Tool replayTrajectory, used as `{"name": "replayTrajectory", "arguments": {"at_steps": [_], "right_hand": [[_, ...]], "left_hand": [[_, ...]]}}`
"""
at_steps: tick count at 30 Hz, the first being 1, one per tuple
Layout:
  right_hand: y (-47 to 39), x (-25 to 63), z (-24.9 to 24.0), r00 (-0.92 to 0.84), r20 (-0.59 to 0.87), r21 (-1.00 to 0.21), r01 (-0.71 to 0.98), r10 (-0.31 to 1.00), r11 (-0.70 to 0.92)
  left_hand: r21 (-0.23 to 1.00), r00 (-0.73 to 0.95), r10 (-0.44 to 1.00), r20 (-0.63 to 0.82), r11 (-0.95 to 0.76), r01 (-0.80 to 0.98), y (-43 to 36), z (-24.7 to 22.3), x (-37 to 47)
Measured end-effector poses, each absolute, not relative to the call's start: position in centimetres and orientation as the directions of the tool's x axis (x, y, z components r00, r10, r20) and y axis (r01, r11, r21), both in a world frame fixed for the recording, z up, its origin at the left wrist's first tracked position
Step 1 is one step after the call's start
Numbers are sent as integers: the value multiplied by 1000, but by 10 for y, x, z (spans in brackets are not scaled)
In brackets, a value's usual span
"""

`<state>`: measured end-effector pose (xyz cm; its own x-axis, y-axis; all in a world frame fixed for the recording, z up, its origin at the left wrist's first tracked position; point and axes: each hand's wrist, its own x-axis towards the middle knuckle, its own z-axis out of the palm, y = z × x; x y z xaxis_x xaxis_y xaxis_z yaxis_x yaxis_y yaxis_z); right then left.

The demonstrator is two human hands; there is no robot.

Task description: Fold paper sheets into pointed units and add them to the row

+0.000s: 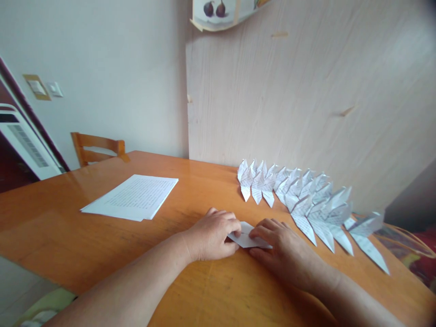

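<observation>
A small piece of folded white paper (245, 236) lies near the middle of the wooden table (204, 290), between my hands. My left hand (218, 234) grips its left end, fingers curled over the top and thumb low at the edge. On the right end, my right hand (279, 243) presses with its fingers bent over the paper and the thumb below. The paper's outer ends are partly hidden by the fingers. Several folded, printed paper pieces (306, 204) stand in rows to the right, close beyond my right hand.
A stack of printed sheets (136, 196) lies at the left on the table. Behind it stands a wooden chair (98, 144). A pale wooden panel (289, 91) rises at the far edge. One folded piece (369, 227) stands at the right edge.
</observation>
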<state>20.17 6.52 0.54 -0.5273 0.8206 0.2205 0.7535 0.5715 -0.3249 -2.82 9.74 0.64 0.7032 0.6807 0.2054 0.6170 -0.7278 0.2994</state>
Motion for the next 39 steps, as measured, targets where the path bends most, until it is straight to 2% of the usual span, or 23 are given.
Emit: {"name": "replayTrajectory", "arguments": {"at_steps": [12,20,28,39], "right_hand": [[63,198,4,-532,214,-388,723,819,571],[61,195,5,-526,154,-418,732,837,537],[64,195,0,-465,124,-484,743,877,463],[72,194,-6,-371,97,-509,779,924,366]], "left_hand": [[301,704,679,209,-729,614,93,7,-27],[337,690,698,192,-707,621,94,7,-27],[368,680,701,215,-703,608,97,5,-28],[401,624,749,222,-653,642,103,-4,-21]]}}
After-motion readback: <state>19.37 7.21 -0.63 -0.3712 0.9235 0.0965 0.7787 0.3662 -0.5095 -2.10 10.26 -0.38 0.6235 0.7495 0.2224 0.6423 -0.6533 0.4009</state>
